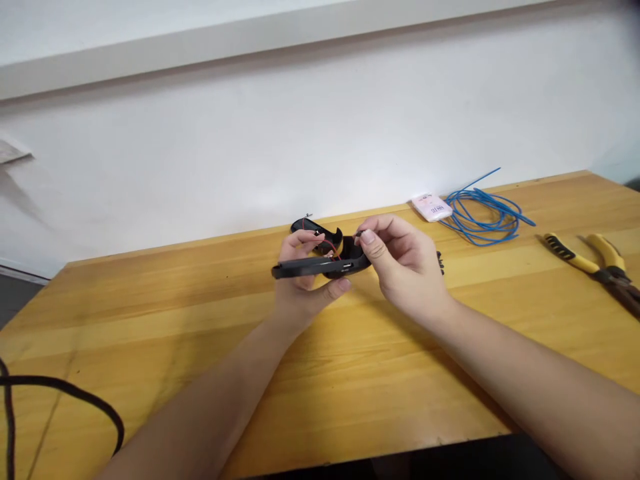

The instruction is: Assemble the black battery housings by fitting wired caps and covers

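Observation:
My left hand [299, 299] grips a black plastic housing [315, 267] above the table, thumb below and fingers behind it. A small port slot shows in the housing's near side edge, and a thin red wire [331, 246] curves up out of its hollow. My right hand [411, 270] is at the housing's right end, thumb and index finger pinched together. A tiny dark bit shows at those fingertips, too small to name. Behind the left fingers lies another black shell piece [299, 225], partly hidden, with a thin wire end at its top.
A pale pink-and-white packet [432, 207] and a loose coil of blue cable [483, 217] lie near the wall. Pliers with yellow-black handles [607, 263] are at the right. A black cord [65, 383] loops at the left. Beside my right wrist, a dark ridged object [440, 263] is mostly hidden.

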A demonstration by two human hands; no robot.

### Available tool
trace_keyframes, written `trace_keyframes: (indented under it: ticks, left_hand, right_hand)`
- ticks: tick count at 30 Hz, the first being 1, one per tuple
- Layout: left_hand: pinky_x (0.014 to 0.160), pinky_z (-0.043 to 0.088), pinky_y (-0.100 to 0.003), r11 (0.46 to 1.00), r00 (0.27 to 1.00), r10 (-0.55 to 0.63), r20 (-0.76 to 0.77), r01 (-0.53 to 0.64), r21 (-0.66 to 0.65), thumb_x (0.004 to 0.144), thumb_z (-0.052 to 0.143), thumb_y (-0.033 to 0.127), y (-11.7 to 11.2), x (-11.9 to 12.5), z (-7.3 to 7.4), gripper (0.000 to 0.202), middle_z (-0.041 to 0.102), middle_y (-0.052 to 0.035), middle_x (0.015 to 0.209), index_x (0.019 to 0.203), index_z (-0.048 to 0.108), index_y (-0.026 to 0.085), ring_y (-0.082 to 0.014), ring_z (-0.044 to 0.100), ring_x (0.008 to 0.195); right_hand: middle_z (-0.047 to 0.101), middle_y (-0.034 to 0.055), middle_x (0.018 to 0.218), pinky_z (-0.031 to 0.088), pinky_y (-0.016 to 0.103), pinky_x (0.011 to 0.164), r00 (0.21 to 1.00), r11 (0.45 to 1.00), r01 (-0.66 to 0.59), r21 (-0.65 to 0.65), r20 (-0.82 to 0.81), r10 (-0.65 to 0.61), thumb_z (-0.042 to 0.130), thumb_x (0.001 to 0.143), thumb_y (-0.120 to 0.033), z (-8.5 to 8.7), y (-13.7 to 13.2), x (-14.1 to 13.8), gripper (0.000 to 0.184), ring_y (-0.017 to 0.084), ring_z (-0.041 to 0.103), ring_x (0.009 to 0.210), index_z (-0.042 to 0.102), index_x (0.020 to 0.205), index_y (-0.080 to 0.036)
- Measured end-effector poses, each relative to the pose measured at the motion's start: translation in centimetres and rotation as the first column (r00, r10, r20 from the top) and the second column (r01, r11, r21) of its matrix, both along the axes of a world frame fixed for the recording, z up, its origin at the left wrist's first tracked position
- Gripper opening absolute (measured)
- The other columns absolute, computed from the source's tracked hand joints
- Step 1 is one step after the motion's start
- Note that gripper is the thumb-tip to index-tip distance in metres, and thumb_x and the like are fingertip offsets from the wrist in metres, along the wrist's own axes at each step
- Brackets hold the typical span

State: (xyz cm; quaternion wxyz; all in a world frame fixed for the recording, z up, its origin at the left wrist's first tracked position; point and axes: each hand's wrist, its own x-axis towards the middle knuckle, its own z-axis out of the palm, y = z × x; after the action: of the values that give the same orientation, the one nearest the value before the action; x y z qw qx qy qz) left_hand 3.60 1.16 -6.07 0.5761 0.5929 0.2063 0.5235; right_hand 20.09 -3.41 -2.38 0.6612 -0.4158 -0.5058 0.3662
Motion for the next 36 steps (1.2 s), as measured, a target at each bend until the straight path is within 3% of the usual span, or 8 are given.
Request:
trace_keyframes:
  ticks: [3, 6, 8, 10, 16, 22, 31, 36]
  left_hand:
    - [0.110, 0.049, -0.039, 0.977, 0.981, 0.195, -0.019, -0.193, 0.085, 0.066, 0.096, 0.032, 0.1, -0.2, -0.2, 0.080, 0.049, -0.0033, 0.133, 0.128, 0.046, 0.034, -0.0195, 0.058, 0.122]
    - [0.115, 0.045, -0.046, 0.798, 0.874, 0.482, -0.056, -0.412, 0.441, 0.057, 0.099, 0.032, 0.1, -0.4, -0.1, 0.088, 0.046, -0.0059, 0.137, 0.131, 0.051, 0.033, -0.0276, 0.048, 0.134]
    - [0.112, 0.048, -0.049, 0.671, 0.831, 0.546, -0.110, -0.354, 0.652, 0.059, 0.097, 0.030, 0.1, -0.5, 0.2, 0.077, 0.053, -0.0073, 0.131, 0.127, 0.059, 0.030, -0.0297, 0.053, 0.127]
    - [0.104, 0.053, -0.047, 0.616, 0.822, 0.544, -0.167, -0.256, 0.745, 0.065, 0.093, 0.024, 0.0, -0.5, 0.6, 0.060, 0.061, -0.0069, 0.122, 0.119, 0.067, 0.028, -0.0274, 0.061, 0.115]
    - [0.087, 0.054, -0.036, 0.772, 0.862, 0.422, -0.283, -0.177, 0.611, 0.078, 0.084, 0.019, -0.2, -0.3, 1.1, 0.024, 0.072, -0.0031, 0.100, 0.099, 0.075, 0.026, -0.0200, 0.068, 0.092]
    - [0.078, 0.054, -0.033, 0.832, 0.898, 0.308, -0.314, -0.094, 0.546, 0.076, 0.086, 0.021, -0.1, -0.3, 1.2, 0.018, 0.069, -0.0027, 0.094, 0.091, 0.077, 0.026, -0.0172, 0.064, 0.083]
    - [0.083, 0.055, -0.028, 0.810, 0.895, 0.295, -0.334, -0.048, 0.585, 0.079, 0.083, 0.013, -0.1, -0.5, 1.4, 0.018, 0.068, -0.0012, 0.093, 0.089, 0.070, 0.020, -0.0139, 0.065, 0.087]
    - [0.082, 0.056, -0.029, 0.807, 0.899, 0.315, -0.304, -0.085, 0.584, 0.079, 0.084, 0.013, 0.3, -0.5, 1.0, 0.019, 0.069, -0.0018, 0.096, 0.091, 0.071, 0.021, -0.0140, 0.066, 0.087]
  right_hand:
    - [0.069, 0.0033, 0.093, 0.054, 0.027, 0.074, 0.990, 0.993, 0.087, 0.074, 0.104, -0.095, 0.071, 0.096, -0.043, -0.2, 0.3, 1.0, 0.024, 0.014, 0.065, 0.082, 0.066, 0.101, -0.020]
    - [0.069, 0.0050, 0.097, 0.054, 0.031, 0.079, 0.950, 0.978, 0.128, 0.163, 0.264, -0.168, 0.068, 0.098, -0.039, -0.8, 0.8, 2.1, 0.019, 0.017, 0.066, 0.088, 0.069, 0.102, -0.020]
    - [0.070, 0.0060, 0.098, 0.053, 0.033, 0.082, 0.911, 0.969, 0.144, 0.201, 0.356, -0.209, 0.067, 0.099, -0.037, -1.0, 1.0, 2.6, 0.017, 0.019, 0.066, 0.094, 0.070, 0.101, -0.021]
    - [0.071, 0.0060, 0.097, 0.053, 0.033, 0.083, 0.907, 0.974, 0.130, 0.184, 0.376, -0.192, 0.067, 0.099, -0.037, -1.1, 0.9, 2.6, 0.017, 0.019, 0.067, 0.093, 0.071, 0.100, -0.020]
    - [0.071, 0.0031, 0.090, 0.050, 0.025, 0.069, 0.984, 0.999, 0.026, -0.027, 0.177, -0.021, 0.075, 0.093, -0.041, -0.3, 0.6, 1.8, 0.024, 0.013, 0.062, 0.076, 0.072, 0.097, -0.017]
    - [0.071, 0.0027, 0.087, 0.046, 0.025, 0.066, 0.972, 0.998, -0.030, -0.057, 0.232, 0.042, 0.077, 0.092, -0.042, 0.1, 0.3, 1.9, 0.026, 0.012, 0.060, 0.076, 0.073, 0.096, -0.016]
    - [0.071, 0.0020, 0.085, 0.049, 0.022, 0.063, 0.957, 0.998, -0.006, 0.059, 0.288, -0.011, 0.075, 0.095, -0.033, 0.2, 0.2, 1.7, 0.016, 0.011, 0.061, 0.073, 0.075, 0.093, -0.017]
    - [0.075, 0.0028, 0.097, 0.057, 0.027, 0.086, 0.926, 0.981, -0.109, 0.162, 0.376, 0.041, 0.074, 0.096, -0.026, 0.2, 0.3, 2.6, 0.007, 0.015, 0.070, 0.099, 0.078, 0.097, -0.022]
